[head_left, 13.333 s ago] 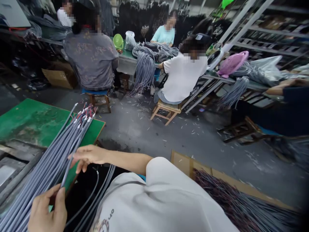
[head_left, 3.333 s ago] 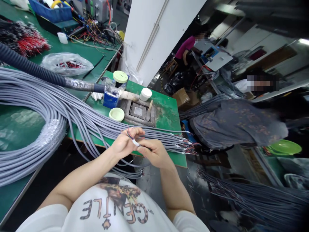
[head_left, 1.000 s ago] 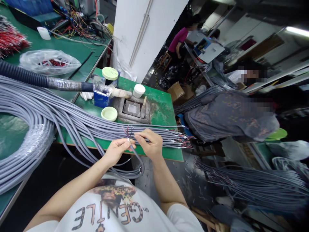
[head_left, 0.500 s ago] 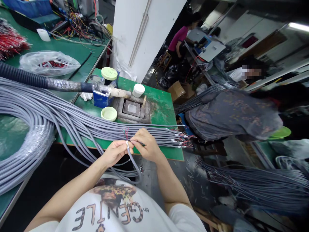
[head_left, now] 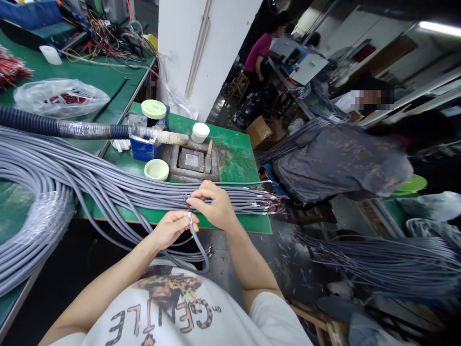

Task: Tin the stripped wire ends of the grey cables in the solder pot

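Observation:
A grey cable stands with its white-wrapped end pinched between the thumb and fingers of my left hand. Thin coloured wires fan out above the white wrap. My right hand is closed at these wires, its thumb and fingertips pressed together around them. Behind both hands, a thick bundle of grey cables lies along the green table, with stripped ends at the right. Beyond the bundle is a square metal pot in a dirty frame.
A ribbed hose runs in from the left to a blue box. Small round tubs stand around the pot. A large cable coil lies at left. Another person is at the right.
My right hand has moved slightly up and left, from beside the white wrap to the coloured wires. My left hand keeps its hold. The view has shifted a little.

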`<state>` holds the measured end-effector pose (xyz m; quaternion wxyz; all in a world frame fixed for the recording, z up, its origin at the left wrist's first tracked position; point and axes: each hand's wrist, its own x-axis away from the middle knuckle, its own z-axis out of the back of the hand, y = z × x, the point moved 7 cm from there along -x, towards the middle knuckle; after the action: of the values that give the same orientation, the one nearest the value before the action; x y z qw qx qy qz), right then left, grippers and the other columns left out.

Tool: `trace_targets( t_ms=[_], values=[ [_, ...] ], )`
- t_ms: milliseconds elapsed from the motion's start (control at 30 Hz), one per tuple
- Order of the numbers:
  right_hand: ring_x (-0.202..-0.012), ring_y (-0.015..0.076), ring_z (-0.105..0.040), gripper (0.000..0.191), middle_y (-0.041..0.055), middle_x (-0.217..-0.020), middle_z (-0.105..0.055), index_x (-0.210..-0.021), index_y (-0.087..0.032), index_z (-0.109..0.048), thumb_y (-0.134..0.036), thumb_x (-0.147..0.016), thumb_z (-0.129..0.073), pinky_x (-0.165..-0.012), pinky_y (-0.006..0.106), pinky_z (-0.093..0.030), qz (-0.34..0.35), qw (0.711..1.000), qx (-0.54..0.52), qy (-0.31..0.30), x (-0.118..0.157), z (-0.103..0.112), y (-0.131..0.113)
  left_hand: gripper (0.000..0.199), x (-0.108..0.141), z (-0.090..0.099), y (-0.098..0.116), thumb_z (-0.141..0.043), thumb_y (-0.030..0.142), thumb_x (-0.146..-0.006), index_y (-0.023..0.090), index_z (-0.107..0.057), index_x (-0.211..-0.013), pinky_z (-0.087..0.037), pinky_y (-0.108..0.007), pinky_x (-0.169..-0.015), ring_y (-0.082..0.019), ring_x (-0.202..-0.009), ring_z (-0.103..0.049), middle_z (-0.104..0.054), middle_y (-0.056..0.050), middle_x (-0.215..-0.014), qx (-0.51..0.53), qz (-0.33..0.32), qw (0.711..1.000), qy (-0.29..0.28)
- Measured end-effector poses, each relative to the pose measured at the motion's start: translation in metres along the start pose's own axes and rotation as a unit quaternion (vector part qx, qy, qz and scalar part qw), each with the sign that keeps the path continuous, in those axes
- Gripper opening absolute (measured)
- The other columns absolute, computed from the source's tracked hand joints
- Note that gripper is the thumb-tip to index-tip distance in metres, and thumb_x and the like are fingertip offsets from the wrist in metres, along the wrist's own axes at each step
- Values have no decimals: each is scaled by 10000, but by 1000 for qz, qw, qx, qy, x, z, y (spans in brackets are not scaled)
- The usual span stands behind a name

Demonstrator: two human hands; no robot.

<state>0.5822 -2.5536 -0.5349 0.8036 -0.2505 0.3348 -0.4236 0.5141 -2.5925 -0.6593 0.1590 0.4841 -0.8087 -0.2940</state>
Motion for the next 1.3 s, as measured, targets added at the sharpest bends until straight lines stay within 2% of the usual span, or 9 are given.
trace_targets(
  t_ms=[100, 200, 433, 800, 1000, 1133, 1300],
  values=[
    [-619, 97, -495, 102, -16, -670, -526, -666, -171, -656, -209, -759, -667, -577, 240, -414, -42, 997, -68, -20, 0, -4, 10, 358, 1, 4, -1, -802, 433, -665, 103, -740, -787, -444, -258, -650, -146, -612, -598, -683, -76, -648, -5, 2, 1000, 6],
    [-612, 91, -484, 112, -24, -653, -512, -634, -165, -639, -194, -741, -657, -587, 237, -413, -56, 993, -103, -20, 0, -4, 15, 357, 1, 5, -2, -806, 433, -659, 103, -739, -778, -446, -258, -646, -147, -611, -599, -681, -75, -642, -3, 5, 1000, 9],
    [-692, 112, -521, 77, -16, -669, -556, -633, -174, -661, -178, -702, -693, -694, 267, -427, -38, 992, -110, -42, -5, -6, 5, 347, 1, 1, -1, -810, 431, -657, 109, -742, -768, -437, -240, -655, -132, -618, -594, -677, -64, -632, -3, 3, 1000, -5],
    [-644, 101, -520, 83, -16, -668, -550, -626, -171, -659, -204, -692, -696, -646, 249, -437, -70, 984, -149, -62, -5, -14, 14, 362, 2, 3, 0, -823, 441, -632, 105, -739, -741, -444, -250, -640, -137, -600, -592, -675, -66, -614, -9, 4, 1000, 12],
    [-656, 106, -512, 111, -12, -675, -566, -636, -173, -681, -257, -698, -720, -642, 252, -423, -100, 974, -195, -66, -2, -17, 30, 376, 2, 6, -2, -826, 446, -625, 102, -734, -743, -448, -257, -634, -140, -590, -593, -671, -64, -614, 0, 2, 1000, 16],
    [-632, 96, -505, 128, -20, -665, -566, -642, -164, -680, -278, -671, -732, -626, 240, -411, -153, 951, -262, -68, 1, -28, 43, 365, 3, 5, 0, -819, 441, -637, 100, -733, -737, -444, -257, -636, -141, -595, -589, -667, -67, -614, -2, -2, 1000, 9],
    [-550, 84, -495, 183, -28, -567, -568, -584, -145, -631, -294, -639, -724, -593, 229, -412, -230, 896, -355, -134, 7, -57, 53, 384, 5, 2, 2, -805, 464, -649, 91, -724, -694, -436, -267, -639, -148, -605, -578, -660, -77, -611, -30, -6, 999, -11]
  ],
)
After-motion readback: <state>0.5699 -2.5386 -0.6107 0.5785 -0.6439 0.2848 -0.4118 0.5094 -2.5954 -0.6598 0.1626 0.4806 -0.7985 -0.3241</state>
